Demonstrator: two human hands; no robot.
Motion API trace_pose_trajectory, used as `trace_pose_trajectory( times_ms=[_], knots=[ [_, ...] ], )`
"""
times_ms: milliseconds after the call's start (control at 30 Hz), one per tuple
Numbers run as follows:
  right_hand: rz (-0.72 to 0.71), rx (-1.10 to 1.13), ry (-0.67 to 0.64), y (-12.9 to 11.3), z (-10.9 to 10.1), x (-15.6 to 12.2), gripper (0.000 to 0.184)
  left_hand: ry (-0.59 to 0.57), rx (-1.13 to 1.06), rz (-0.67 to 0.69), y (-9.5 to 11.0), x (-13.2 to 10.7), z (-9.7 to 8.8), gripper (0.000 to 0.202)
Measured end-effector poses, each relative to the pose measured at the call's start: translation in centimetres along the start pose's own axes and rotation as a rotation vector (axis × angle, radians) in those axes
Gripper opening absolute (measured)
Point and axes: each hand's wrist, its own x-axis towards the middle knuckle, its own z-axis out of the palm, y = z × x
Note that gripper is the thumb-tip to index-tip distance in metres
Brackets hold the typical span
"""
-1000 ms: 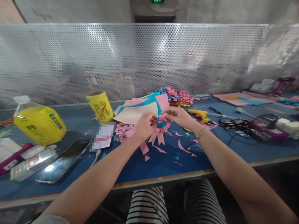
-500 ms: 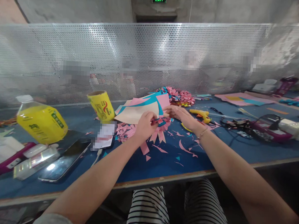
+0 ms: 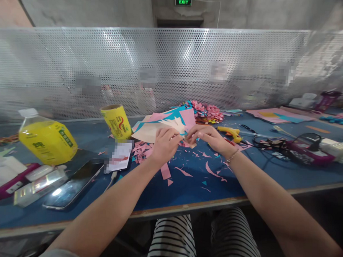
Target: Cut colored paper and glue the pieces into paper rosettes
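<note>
My left hand (image 3: 165,144) is closed on a fringed paper flower, whose cream-coloured strips (image 3: 176,123) stick up beyond the fingers. My right hand (image 3: 207,138) meets it from the other side, fingertips pinched at the flower's pink and cream edge (image 3: 191,143). Most of the flower is hidden by the fingers. Behind the hands lie overlapping sheets of cream, blue and pink paper (image 3: 148,132). A heap of pink cut paper (image 3: 143,152) is left of my left hand, and a pink strip (image 3: 165,171) lies below it.
Pink and blue paper flowers (image 3: 208,112) are piled before the perforated metal screen (image 3: 177,63). A yellow glue gun (image 3: 231,134) and cables are to the right. A yellow cardboard tube (image 3: 116,121), a yellow bottle (image 3: 48,141) and phones (image 3: 72,186) stand or lie left. Paper scraps litter the table.
The flower has been turned up between my hands, so its cream strips now rise above my left hand. Both hands have come closer together, and my right fingers have curled in.
</note>
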Motion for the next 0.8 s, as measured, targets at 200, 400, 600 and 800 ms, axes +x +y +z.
trace_pose_trajectory(
  times_ms=[200,400,600,800],
  knots=[
    [-0.067,-0.102,-0.001,-0.13,0.15,0.11,0.042,0.07,-0.029,-0.034,0.17,0.17,0.34,0.014],
    [-0.111,-0.099,-0.014,0.25,0.02,0.17,0.038,0.11,-0.016,-0.029,0.32,0.25,0.55,0.013],
    [-0.072,-0.086,-0.029,0.32,-0.03,0.19,0.035,0.084,0.007,-0.015,0.36,0.17,0.45,0.014],
    [-0.035,-0.034,-0.011,0.64,0.08,0.15,0.031,0.073,-0.085,-0.065,0.23,0.26,0.61,0.012]
  ],
)
